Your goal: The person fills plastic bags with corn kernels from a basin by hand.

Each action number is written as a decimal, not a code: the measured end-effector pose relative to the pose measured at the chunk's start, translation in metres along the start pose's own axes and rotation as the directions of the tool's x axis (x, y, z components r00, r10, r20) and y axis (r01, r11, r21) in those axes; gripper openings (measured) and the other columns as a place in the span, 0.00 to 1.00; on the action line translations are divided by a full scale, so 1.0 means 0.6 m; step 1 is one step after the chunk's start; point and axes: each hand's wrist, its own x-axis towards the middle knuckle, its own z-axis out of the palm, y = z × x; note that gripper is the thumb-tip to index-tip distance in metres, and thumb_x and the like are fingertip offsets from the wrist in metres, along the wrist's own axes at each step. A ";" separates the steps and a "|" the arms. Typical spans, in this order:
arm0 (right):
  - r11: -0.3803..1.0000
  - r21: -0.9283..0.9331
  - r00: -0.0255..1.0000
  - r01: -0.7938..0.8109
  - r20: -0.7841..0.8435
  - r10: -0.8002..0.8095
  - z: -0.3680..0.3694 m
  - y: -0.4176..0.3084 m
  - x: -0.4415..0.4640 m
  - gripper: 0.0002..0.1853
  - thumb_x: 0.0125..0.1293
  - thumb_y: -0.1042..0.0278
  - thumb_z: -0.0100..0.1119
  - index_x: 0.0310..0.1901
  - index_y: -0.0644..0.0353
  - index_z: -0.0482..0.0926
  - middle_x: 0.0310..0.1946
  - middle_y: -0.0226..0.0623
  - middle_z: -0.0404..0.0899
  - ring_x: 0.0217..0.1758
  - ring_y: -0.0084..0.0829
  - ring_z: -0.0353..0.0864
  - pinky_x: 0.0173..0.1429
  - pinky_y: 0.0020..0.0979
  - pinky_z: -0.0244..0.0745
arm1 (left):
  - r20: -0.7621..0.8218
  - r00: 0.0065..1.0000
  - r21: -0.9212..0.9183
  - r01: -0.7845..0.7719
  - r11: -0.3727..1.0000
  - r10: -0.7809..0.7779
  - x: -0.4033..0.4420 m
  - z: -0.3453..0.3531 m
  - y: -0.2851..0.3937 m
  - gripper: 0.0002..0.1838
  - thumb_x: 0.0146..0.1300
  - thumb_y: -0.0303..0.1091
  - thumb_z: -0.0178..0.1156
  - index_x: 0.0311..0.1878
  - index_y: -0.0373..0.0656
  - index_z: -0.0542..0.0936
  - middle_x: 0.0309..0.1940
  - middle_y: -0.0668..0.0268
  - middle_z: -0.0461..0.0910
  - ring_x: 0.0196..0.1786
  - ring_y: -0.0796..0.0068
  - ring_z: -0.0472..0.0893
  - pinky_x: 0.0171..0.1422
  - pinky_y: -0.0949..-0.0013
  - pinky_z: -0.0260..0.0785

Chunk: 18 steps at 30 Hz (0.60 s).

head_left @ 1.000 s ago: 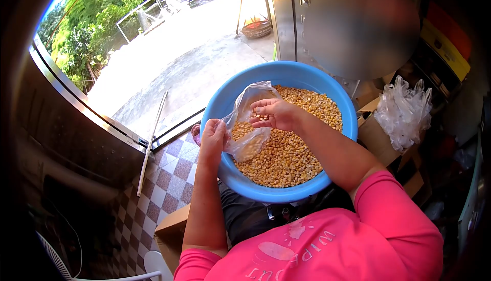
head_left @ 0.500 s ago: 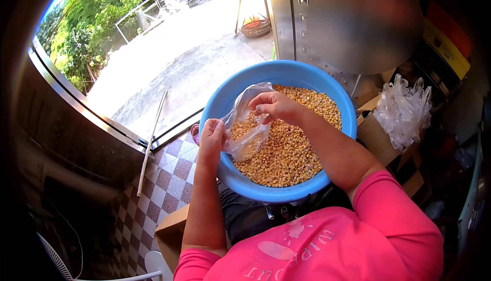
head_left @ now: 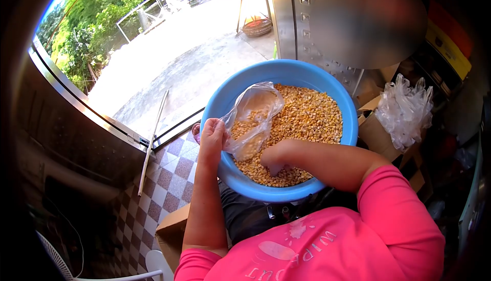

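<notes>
A wide blue basin [head_left: 337,176] full of yellow corn kernels [head_left: 312,112] rests over my lap. My left hand [head_left: 212,135], at the basin's left rim, pinches the edge of a clear plastic bag [head_left: 254,120]. The bag's mouth gapes toward the right, and some kernels show in or through it. My right hand [head_left: 279,157] is pushed down into the corn at the lower middle of the basin, just right of the bag. Its fingers are sunk among the kernels and hidden.
Clear plastic bags [head_left: 404,109] lie bunched on a cardboard box [head_left: 376,132] at the right. Another cardboard box [head_left: 171,230] stands by my left side. A pale stick [head_left: 153,143] leans near the doorway. Outside is a woven basket [head_left: 257,26].
My right hand has left the bag's upper edge and moved down into the corn. The bag's mouth has spread wider to the right. My left hand keeps its hold.
</notes>
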 end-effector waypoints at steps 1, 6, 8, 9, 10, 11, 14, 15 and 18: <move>0.999 -0.027 0.998 0.031 0.054 -0.029 0.003 -0.005 0.001 0.14 0.56 0.65 0.56 0.42 0.62 0.78 0.27 0.42 0.80 0.25 0.34 0.81 0.29 0.35 0.77 | -0.002 1.000 0.000 0.001 1.000 -0.001 0.001 -0.002 -0.003 0.06 0.68 0.35 0.50 0.37 0.44 0.69 0.21 0.74 0.67 0.21 0.87 0.64 0.24 0.82 0.57; 0.990 0.094 0.994 0.104 0.034 -0.107 0.002 0.005 0.011 0.10 0.53 0.70 0.56 0.38 0.62 0.80 0.25 0.39 0.81 0.26 0.32 0.82 0.30 0.33 0.78 | 0.017 1.000 -0.015 -0.010 1.000 0.011 0.003 -0.003 -0.005 0.07 0.69 0.36 0.50 0.38 0.43 0.68 0.22 0.72 0.68 0.21 0.86 0.67 0.24 0.82 0.58; 0.990 0.084 0.992 0.114 0.037 -0.118 -0.010 0.013 0.005 0.10 0.54 0.71 0.56 0.37 0.61 0.80 0.24 0.38 0.80 0.26 0.31 0.81 0.30 0.32 0.78 | 0.009 1.000 -0.022 -0.005 1.000 0.005 -0.002 0.002 0.002 0.06 0.69 0.35 0.50 0.38 0.44 0.68 0.21 0.73 0.68 0.21 0.86 0.66 0.24 0.82 0.58; 0.973 0.183 0.990 0.137 -0.006 -0.139 -0.016 0.022 0.000 0.10 0.55 0.71 0.54 0.38 0.59 0.80 0.24 0.37 0.79 0.24 0.29 0.80 0.27 0.30 0.77 | 0.004 1.000 -0.025 0.000 1.000 0.001 -0.003 0.003 0.004 0.06 0.68 0.35 0.51 0.38 0.44 0.69 0.21 0.73 0.67 0.21 0.87 0.65 0.24 0.82 0.58; 0.946 0.280 0.987 0.163 -0.051 -0.155 -0.022 0.032 -0.005 0.11 0.55 0.72 0.52 0.40 0.58 0.79 0.23 0.36 0.78 0.23 0.28 0.79 0.25 0.28 0.75 | 0.002 1.000 -0.027 -0.001 1.000 0.001 -0.003 0.002 0.003 0.06 0.68 0.35 0.51 0.38 0.44 0.69 0.21 0.73 0.67 0.21 0.87 0.65 0.24 0.82 0.58; 0.921 0.320 0.975 0.221 -0.102 -0.199 -0.029 0.043 -0.011 0.09 0.57 0.73 0.52 0.39 0.58 0.80 0.22 0.34 0.77 0.21 0.24 0.77 0.23 0.26 0.73 | 0.001 1.000 -0.012 -0.002 1.000 0.002 -0.002 0.001 0.002 0.06 0.68 0.35 0.51 0.38 0.44 0.69 0.21 0.73 0.67 0.21 0.87 0.65 0.24 0.82 0.58; 0.716 0.614 0.942 0.332 -0.247 -0.225 -0.049 0.071 -0.032 0.08 0.59 0.73 0.53 0.38 0.60 0.80 0.23 0.33 0.77 0.20 0.22 0.75 0.22 0.25 0.72 | 0.004 1.000 0.002 -0.005 1.000 0.005 -0.002 0.000 0.001 0.06 0.68 0.36 0.51 0.38 0.44 0.69 0.21 0.73 0.68 0.21 0.87 0.66 0.24 0.82 0.58; 0.630 0.668 0.918 0.397 -0.305 -0.255 -0.052 0.088 -0.020 0.08 0.61 0.72 0.54 0.41 0.62 0.78 0.26 0.33 0.78 0.21 0.21 0.75 0.22 0.24 0.73 | 0.009 1.000 0.003 -0.004 1.000 0.004 -0.002 0.000 0.001 0.06 0.68 0.36 0.51 0.38 0.44 0.69 0.21 0.73 0.68 0.21 0.87 0.66 0.23 0.82 0.58; 0.279 0.788 0.832 0.549 -0.548 -0.090 -0.058 0.093 -0.018 0.09 0.62 0.73 0.54 0.43 0.64 0.76 0.30 0.35 0.78 0.22 0.23 0.76 0.25 0.28 0.79 | 0.003 1.000 0.011 -0.011 1.000 0.011 -0.002 0.002 0.002 0.06 0.68 0.36 0.51 0.38 0.44 0.69 0.22 0.74 0.68 0.21 0.87 0.66 0.23 0.82 0.57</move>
